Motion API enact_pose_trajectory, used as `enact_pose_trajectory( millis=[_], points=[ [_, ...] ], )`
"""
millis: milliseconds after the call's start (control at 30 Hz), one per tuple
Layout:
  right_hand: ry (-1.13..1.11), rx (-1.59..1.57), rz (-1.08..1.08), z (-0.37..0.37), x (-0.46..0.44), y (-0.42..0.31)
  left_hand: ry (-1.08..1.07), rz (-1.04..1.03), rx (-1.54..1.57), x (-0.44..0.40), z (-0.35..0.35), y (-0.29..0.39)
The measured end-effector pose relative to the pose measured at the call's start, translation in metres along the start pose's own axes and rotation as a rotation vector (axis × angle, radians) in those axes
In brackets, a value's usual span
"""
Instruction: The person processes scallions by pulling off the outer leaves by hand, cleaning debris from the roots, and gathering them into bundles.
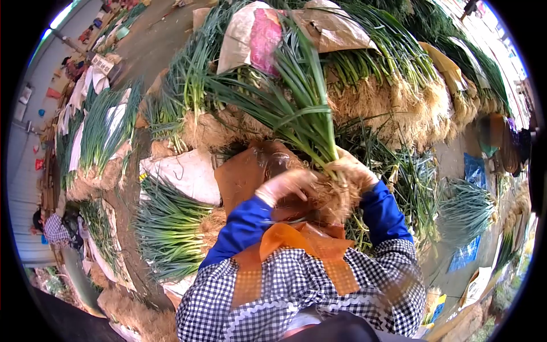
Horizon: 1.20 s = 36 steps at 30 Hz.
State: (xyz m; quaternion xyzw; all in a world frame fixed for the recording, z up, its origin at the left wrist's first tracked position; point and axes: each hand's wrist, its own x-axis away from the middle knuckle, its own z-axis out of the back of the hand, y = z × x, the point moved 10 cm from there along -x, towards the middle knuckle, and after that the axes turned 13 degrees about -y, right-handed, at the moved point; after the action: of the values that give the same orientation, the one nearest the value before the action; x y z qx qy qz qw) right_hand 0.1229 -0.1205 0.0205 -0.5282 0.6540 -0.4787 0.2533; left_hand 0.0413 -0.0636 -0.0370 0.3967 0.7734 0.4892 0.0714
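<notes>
Presently, my right hand [352,169] is gripping the green-onion bunch [310,111] near its roots [335,199], mid-frame; its long axis is running toward upper centre. My left hand [290,185] is blurring just left of the roots, grip unclear.

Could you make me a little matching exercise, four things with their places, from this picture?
1. Bunch of long green leafy stalks
2. Pink-and-white sacking
3. Translucent orange straps
4. Shiny blue sheet

A. Over black-and-white checked cloth
B. Toward the picture's right side
C. Gripped by the bare right hand
D. Draped near the picture's top

Pairs: 1-C; 2-D; 3-A; 4-B
</notes>
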Motion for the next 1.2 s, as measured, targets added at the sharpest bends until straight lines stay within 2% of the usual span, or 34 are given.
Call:
enact_pose_trajectory(
  millis=[67,100,233,300,333,367,400,467,500,533,567,600,633,667,700,733,767,800,833,867,900,933,1000,1033,1067,1133,1200],
  points=[
    [-0.035,-0.045,-0.017,-0.002,0.023,-0.011,0.120,-0.255,0.191,0.017,0.037,0.019],
    [-0.090,-0.084,-0.041,-0.006,0.030,-0.009,0.115,-0.249,0.191,0.009,0.042,0.008],
    [-0.124,-0.278,0.002,-0.025,0.037,0.023,-0.062,-0.532,0.253,-0.034,0.036,0.010],
    [-0.204,-0.529,0.113,-0.033,0.037,0.055,-0.123,-0.582,0.271,-0.046,0.022,0.019],
    [-0.257,-0.652,0.158,-0.038,0.039,0.063,-0.226,-0.563,0.299,-0.050,-0.010,0.044],
    [-0.186,-0.626,0.163,-0.077,0.048,0.000,-0.326,-0.544,0.323,-0.050,-0.040,0.070],
    [-0.271,-0.585,0.030,-0.077,0.053,0.009,-0.426,-0.521,0.343,-0.051,-0.059,0.083],
    [-0.043,-0.111,-0.063,-0.031,0.060,0.026,-0.113,-0.512,0.505,-0.060,-0.031,0.066],
    [-0.015,0.017,-0.085,-0.021,0.066,0.026,0.010,-0.519,0.528,-0.064,-0.022,0.062],
    [0.149,0.285,-0.051,-0.001,0.078,0.012,0.089,-0.514,0.544,-0.067,-0.016,0.060],
    [0.306,0.426,0.030,0.014,0.091,-0.005,0.170,-0.496,0.476,-0.066,-0.010,0.061],
    [0.461,0.567,0.113,0.026,0.107,-0.023,0.243,-0.418,0.584,-0.071,0.005,0.040],
    [0.467,1.017,0.228,0.006,0.117,-0.065,0.261,-0.471,0.508,-0.071,0.006,0.052],
    [0.435,1.290,0.298,-0.023,0.121,-0.087,0.284,-0.521,0.434,-0.070,0.007,0.062],
    [0.258,1.343,0.311,-0.041,0.109,-0.074,0.283,-0.427,0.457,-0.073,0.005,0.064],
    [0.086,1.391,0.329,-0.056,0.101,-0.056,0.348,-0.536,0.450,-0.076,0.011,0.078],
    [0.075,1.473,0.236,-0.051,0.098,-0.031,0.407,-0.587,0.384,-0.070,0.017,0.089],
    [0.014,1.661,-0.032,-0.033,0.097,0.010,0.465,-0.642,0.320,-0.056,0.012,0.113],
    [-0.098,1.605,-0.062,-0.014,0.111,0.044,0.486,-0.656,0.276,-0.049,0.023,0.124],
    [-0.219,1.637,-0.205,0.018,0.129,0.097,0.536,-0.599,0.221,-0.037,0.035,0.135],
    [-0.319,1.644,-0.708,0.049,0.157,0.129,0.549,-0.652,0.172,-0.026,0.045,0.146],
    [-0.194,1.764,-0.731,0.084,0.182,0.156,0.564,-0.717,0.119,-0.016,0.057,0.160],
    [-0.111,1.522,-0.912,0.082,0.166,0.097,0.463,-0.750,0.137,-0.018,0.097,0.153],
    [0.127,1.491,-0.461,0.051,0.138,0.032,0.642,-0.718,0.068,-0.007,0.086,0.158],
    [0.359,1.404,-0.012,0.024,0.124,-0.032,0.638,-0.753,0.039,-0.006,0.085,0.157],
    [0.325,1.479,0.495,-0.032,0.086,-0.099,0.678,-0.704,0.092,-0.014,0.083,0.144],
    [0.202,1.537,0.412,-0.049,0.040,-0.095,0.707,-0.801,0.292,-0.021,0.078,0.129]
  ],
)
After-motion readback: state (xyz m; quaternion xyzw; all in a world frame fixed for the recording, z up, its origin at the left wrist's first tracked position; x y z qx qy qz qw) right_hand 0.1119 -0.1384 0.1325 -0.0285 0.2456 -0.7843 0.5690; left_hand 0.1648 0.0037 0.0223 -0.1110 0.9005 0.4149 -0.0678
